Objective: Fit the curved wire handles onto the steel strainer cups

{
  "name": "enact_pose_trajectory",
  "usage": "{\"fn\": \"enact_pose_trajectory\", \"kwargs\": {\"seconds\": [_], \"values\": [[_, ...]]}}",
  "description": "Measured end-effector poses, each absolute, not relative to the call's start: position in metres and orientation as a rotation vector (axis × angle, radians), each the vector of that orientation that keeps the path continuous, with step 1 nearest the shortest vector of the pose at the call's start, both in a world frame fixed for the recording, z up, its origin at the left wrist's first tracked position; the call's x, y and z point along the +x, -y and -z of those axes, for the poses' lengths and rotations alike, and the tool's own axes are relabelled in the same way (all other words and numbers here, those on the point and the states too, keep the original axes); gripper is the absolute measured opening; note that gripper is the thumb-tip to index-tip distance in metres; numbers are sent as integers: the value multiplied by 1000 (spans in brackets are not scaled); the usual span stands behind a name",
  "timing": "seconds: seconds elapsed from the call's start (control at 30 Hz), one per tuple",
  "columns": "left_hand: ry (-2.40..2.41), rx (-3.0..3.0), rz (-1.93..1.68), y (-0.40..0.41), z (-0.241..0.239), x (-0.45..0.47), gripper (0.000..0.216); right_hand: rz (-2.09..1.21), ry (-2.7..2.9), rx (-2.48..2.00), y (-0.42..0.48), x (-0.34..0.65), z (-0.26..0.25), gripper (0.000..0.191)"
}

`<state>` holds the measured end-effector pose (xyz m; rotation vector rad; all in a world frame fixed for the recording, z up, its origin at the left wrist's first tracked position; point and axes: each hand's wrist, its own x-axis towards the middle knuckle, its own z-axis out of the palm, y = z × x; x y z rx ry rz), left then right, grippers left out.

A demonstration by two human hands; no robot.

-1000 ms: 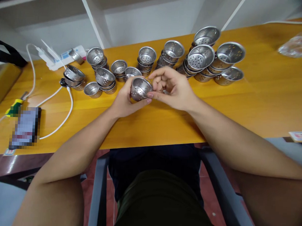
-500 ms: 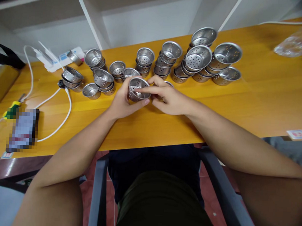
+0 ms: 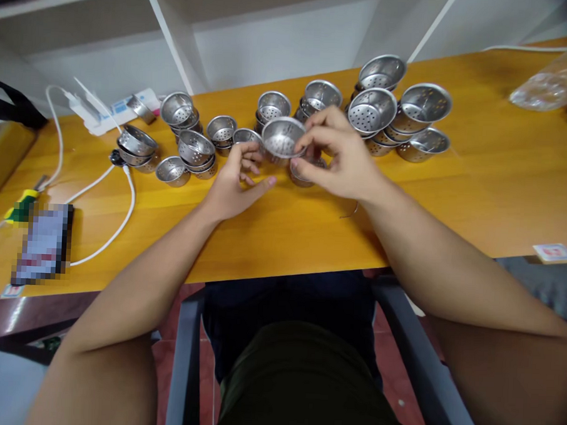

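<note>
My right hand [image 3: 335, 153] grips a perforated metal cup [image 3: 283, 137] by the right side of its rim, raised over the table. Left of it, my left hand [image 3: 240, 182] is open, fingers apart and thumb stretched toward the cup, with nothing in it. Another perforated cup [image 3: 302, 174] stands on the table, partly hidden behind my right fingers. A small cup [image 3: 247, 136] is just behind my left fingertips. On the table by my right wrist lies a thin bent wire [image 3: 350, 213].
Stacked perforated cups [image 3: 372, 111] rise at the back right, and more stacks [image 3: 195, 148] stand at the back left. A power strip [image 3: 121, 113], white cable [image 3: 132, 212] and pixelated dark object [image 3: 45, 243] are on the left. A clear plastic bag [image 3: 545, 86] lies far right.
The cup has passed from my left hand to my right hand and moved up and rightward. My left hand has opened. The thin wire now shows beside my right wrist.
</note>
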<state>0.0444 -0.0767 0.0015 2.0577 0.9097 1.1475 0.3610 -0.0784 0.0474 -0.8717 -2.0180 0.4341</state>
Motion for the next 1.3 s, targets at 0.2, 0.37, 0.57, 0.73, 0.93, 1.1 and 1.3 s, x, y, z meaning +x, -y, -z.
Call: {"fn": "enact_pose_trajectory", "kwargs": {"seconds": [0.2, 0.37, 0.57, 0.73, 0.93, 1.1, 1.3], "values": [[-881, 2203, -1065, 79, -8, 43, 29, -345, 1962, -1102, 77, 362, -47, 44], [-939, 2190, -960, 82, -13, 46, 25, -333, 2207, -1209, 80, 343, -38, 33], [-913, 2207, -938, 83, -15, 44, 28, -220, 2265, -1392, 78, 343, -37, 31], [-922, 2232, -926, 85, -12, 46, 30, -180, 2284, -1469, 80, 341, -36, 31], [-835, 2566, -1231, 84, -40, 38, 20, -143, 2308, -1439, 84, 340, -35, 41], [-899, 2554, -2077, 62, -71, -5, 37, -270, 2339, -1287, 92, 359, -64, 39], [-999, 2504, -1850, 62, -57, -4, 43, -381, 2554, -1445, 88, 404, -80, 37]]}}
